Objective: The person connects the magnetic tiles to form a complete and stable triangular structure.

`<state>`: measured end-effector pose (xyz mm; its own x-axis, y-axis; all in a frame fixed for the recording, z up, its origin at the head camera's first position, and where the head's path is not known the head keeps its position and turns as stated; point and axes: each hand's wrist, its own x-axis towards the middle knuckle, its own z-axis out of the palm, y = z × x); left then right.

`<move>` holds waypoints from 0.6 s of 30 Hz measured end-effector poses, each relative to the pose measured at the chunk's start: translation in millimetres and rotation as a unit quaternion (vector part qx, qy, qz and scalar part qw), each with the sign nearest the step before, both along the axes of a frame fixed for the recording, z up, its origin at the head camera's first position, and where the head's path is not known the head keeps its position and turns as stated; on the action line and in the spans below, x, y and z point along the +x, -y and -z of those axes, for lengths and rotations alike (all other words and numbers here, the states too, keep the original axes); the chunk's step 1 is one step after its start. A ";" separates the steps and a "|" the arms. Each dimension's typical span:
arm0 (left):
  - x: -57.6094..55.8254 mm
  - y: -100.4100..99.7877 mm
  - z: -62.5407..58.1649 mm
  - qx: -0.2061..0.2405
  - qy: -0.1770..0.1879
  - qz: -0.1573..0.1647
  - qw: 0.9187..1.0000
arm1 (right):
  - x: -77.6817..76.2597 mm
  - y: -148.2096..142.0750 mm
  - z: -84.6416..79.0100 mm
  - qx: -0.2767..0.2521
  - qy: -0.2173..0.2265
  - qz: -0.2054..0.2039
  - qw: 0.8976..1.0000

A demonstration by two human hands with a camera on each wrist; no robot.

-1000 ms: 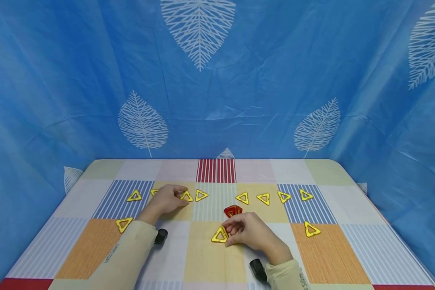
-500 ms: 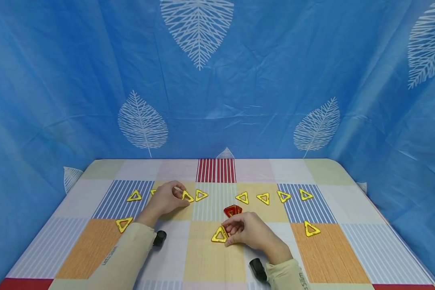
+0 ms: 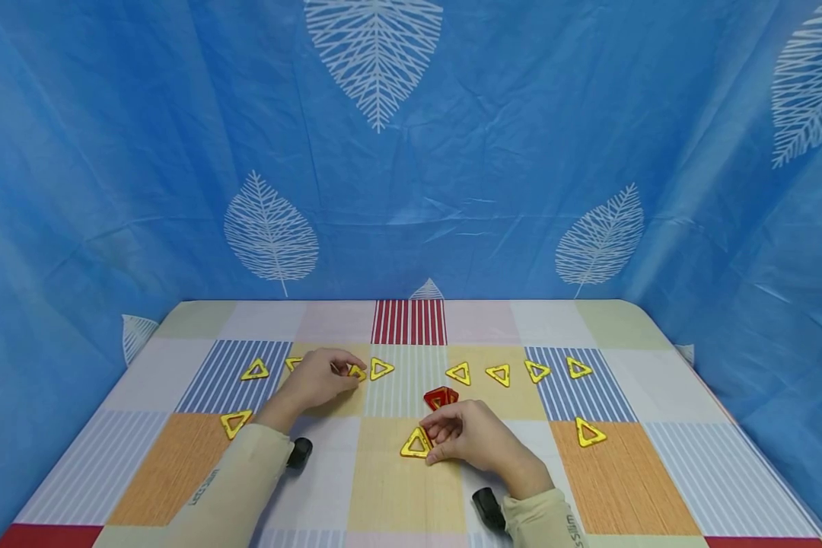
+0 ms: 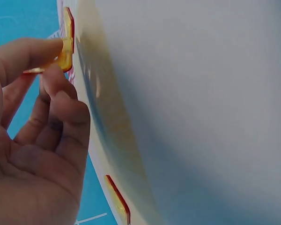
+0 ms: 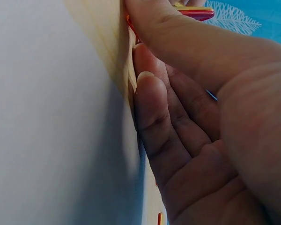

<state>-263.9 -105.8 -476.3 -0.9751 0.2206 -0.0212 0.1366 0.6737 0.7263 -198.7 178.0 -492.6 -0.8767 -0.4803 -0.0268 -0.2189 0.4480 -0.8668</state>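
Triangles of yellow plastic lie flat in a loose row across the far half of the desk (image 3: 178, 464), spaced apart so that each can be taken singly. From the head view, the left hand (image 3: 315, 378) has its fingers pinched on one row triangle (image 3: 356, 371), tipping its edge up off the checked cloth, a grip that suits a thin flat piece. The right hand (image 3: 473, 438) rests near the desk's middle, fingers curled round a near triangle (image 3: 416, 444) and propping it on edge; a red piece (image 3: 441, 397) sits just beyond it. From the left wrist view, thumb and forefinger clamp the yellow triangle (image 4: 61, 58) by its rim, its corner against the cloth, with another piece (image 4: 117, 199) lying flat nearer the wrist. From the right wrist view, the fingers (image 5: 154, 112) press close to the cloth, and only a sliver of red and yellow (image 5: 194, 10) shows past the thumb.
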 end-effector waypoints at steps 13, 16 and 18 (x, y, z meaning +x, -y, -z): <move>6.3 -3.4 -2.5 0.004 0.030 0.040 0.999 | -0.2 -0.3 0.2 0.002 -0.007 -0.001 1.000; 8.9 -5.9 -3.2 -0.001 0.030 0.043 0.999 | -0.5 -0.2 0.5 0.004 -0.009 0.001 1.000; 11.2 -8.4 -3.5 -0.004 0.028 0.052 0.998 | -0.8 -0.2 0.7 0.004 -0.009 0.001 1.000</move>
